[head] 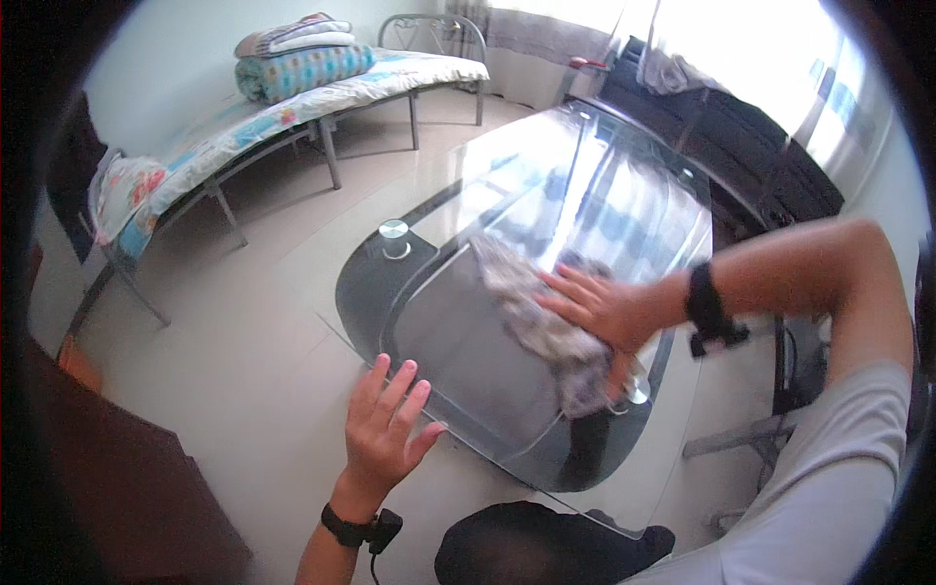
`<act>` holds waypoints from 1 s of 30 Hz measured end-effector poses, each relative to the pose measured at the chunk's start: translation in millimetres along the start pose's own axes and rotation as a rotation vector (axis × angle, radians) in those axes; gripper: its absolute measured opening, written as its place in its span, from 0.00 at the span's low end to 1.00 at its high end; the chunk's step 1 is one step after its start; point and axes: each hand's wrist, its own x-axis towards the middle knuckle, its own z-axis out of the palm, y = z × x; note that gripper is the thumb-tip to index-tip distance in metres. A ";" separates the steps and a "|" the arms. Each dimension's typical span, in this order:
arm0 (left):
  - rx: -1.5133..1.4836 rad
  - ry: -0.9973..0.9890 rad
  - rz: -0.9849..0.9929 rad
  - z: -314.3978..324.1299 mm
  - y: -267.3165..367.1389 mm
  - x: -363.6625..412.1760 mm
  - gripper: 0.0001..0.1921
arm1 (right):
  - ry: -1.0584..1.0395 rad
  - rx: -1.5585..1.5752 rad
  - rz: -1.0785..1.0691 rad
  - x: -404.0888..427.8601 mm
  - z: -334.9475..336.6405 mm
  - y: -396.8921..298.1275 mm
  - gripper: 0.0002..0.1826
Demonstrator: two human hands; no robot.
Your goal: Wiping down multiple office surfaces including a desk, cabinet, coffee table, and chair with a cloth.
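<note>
A glass-topped table (482,351) with a dark patterned border and round metal fittings stands before me. My right hand (599,303) lies flat, fingers spread, on a crumpled greyish patterned cloth (541,329) that rests on the glass. My left hand (387,424) is at the table's near left edge, fingers apart, with nothing in it; whether it touches the glass I cannot tell. Each wrist wears a black strap with a small device. Window light reflects brightly off the far part of the glass.
A metal-framed bed (256,142) with a rolled checked quilt (307,72) stands beyond, at the left. A dark sofa (731,139) is at the back right, near curtains (548,36). Dark brown furniture (124,468) stands at the lower left.
</note>
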 end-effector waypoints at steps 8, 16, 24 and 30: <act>-0.064 0.010 -0.019 -5.2 -1.7 -7.0 0.22 | -0.193 0.298 0.528 -72.5 59.7 22.5 0.84; -0.101 0.077 -0.027 9.3 -3.2 -7.6 0.20 | -0.012 0.327 0.529 -24.9 77.1 138.6 0.82; -0.119 0.129 -0.038 8.2 -7.9 -3.8 0.19 | 0.115 0.163 0.330 139.3 -79.1 68.3 0.76; -0.194 0.126 -0.025 13.5 -8.8 -6.6 0.19 | 0.204 0.118 0.345 253.6 -147.7 72.5 0.72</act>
